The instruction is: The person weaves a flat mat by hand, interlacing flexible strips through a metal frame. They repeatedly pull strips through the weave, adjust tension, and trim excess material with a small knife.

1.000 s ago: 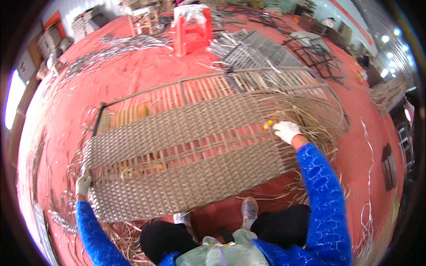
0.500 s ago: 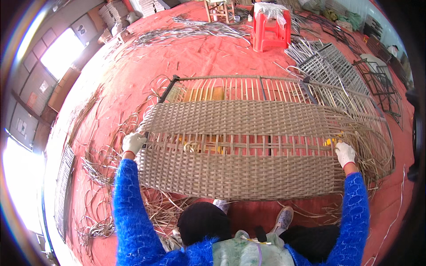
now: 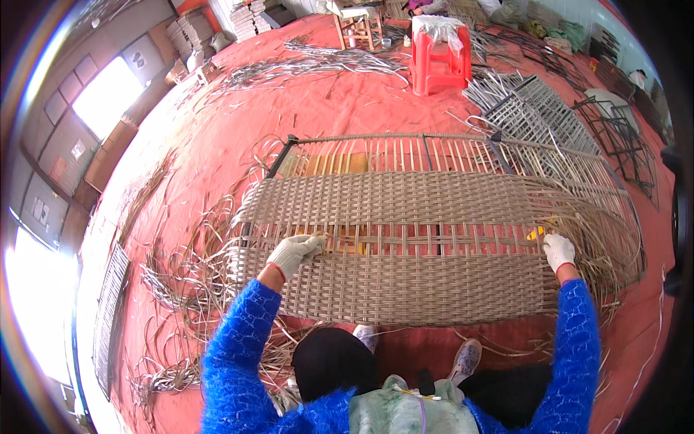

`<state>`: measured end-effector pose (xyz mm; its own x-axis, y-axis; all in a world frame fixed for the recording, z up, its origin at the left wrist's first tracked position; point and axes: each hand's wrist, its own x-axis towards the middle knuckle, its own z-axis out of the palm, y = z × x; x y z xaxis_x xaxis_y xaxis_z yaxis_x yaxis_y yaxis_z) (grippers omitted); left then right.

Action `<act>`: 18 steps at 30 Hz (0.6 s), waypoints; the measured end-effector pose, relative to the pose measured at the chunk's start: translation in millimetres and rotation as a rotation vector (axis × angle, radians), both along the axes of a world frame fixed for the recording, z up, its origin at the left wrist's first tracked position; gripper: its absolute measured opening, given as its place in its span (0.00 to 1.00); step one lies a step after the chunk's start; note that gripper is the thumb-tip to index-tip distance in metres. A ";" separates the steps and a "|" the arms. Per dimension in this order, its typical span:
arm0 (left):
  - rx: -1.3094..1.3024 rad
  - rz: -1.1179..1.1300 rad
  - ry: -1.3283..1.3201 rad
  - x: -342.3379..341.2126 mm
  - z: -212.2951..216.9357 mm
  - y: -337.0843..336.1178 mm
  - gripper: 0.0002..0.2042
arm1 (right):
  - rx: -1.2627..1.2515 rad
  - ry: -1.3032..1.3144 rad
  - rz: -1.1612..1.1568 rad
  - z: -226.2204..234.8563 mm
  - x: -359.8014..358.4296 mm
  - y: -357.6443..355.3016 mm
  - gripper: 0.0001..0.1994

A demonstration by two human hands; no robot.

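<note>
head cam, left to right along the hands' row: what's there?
Loose strips on the floor → left hand on the woven panel → unwoven gap in the panel → right hand → loose strand ends off the panel's right edge.

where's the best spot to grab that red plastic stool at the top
Probably the red plastic stool is best taken by its flat top edge, coming from above: it stands upright on the red floor covering, legs down. A crumpled clear plastic sheet lies on its seat.
</note>
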<state>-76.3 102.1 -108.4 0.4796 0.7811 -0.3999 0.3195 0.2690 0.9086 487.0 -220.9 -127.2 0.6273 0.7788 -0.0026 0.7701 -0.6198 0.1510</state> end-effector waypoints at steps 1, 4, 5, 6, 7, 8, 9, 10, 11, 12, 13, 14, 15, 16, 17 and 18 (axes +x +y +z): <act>0.011 -0.009 -0.007 2.4 0.5 1.1 0.15 | -0.002 0.007 -0.010 -0.9 0.4 -0.1 0.08; 0.209 -0.114 0.197 7.2 7.3 2.2 0.13 | -0.003 0.010 -0.009 -1.8 0.5 -0.5 0.08; 0.305 -0.163 0.309 9.5 10.2 0.9 0.12 | 0.041 0.032 0.034 -1.6 0.0 -0.2 0.09; 0.438 -0.191 0.384 12.1 13.6 -0.5 0.11 | 0.047 0.034 0.040 -0.8 -0.8 -0.4 0.09; 0.574 -0.220 0.466 15.2 16.1 -4.5 0.09 | 0.005 0.013 -0.007 0.2 -1.9 -0.3 0.09; 0.726 -0.260 0.520 19.7 18.4 -8.1 0.08 | 0.049 0.031 0.045 1.7 -3.4 -0.3 0.10; 0.864 -0.278 0.514 24.5 19.5 -13.2 0.08 | 0.045 0.026 0.043 3.3 -4.9 0.0 0.10; 0.948 -0.288 0.580 29.7 20.4 -17.1 0.08 | -0.010 0.011 -0.017 5.3 -6.5 0.3 0.10; 1.045 -0.310 0.621 36.0 20.6 -20.5 0.08 | 0.032 0.038 0.020 7.2 -8.0 0.5 0.10; 1.133 -0.361 0.675 42.8 20.6 -22.2 0.07 | 0.025 0.056 -0.002 9.0 -9.6 0.9 0.09; 1.206 -0.432 0.859 49.3 20.2 -23.5 0.07 | -0.012 0.046 -0.051 10.4 -10.8 0.8 0.09; 1.204 -0.453 0.969 55.6 19.5 -24.6 0.06 | 0.023 0.070 -0.016 11.5 -11.8 0.9 0.09; 1.233 -0.475 1.040 59.6 19.4 -25.5 0.06 | 0.029 0.068 -0.008 11.9 -12.5 0.5 0.09; 1.253 -0.510 1.102 62.0 19.8 -26.3 0.07 | -0.012 0.052 -0.040 12.1 -12.5 0.3 0.09; 1.309 -0.533 1.130 62.5 20.9 -26.9 0.05 | -0.015 0.051 -0.049 11.6 -12.5 -0.2 0.09; 1.359 -0.507 1.135 61.7 22.4 -27.8 0.04 | 0.030 0.076 -0.009 10.8 -11.8 -0.6 0.09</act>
<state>-14.5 74.4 -86.1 0.7254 0.6866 0.0481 0.6671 -0.6841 -0.2949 475.3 -221.5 -116.4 0.6330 0.7737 -0.0269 0.7731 -0.6300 0.0736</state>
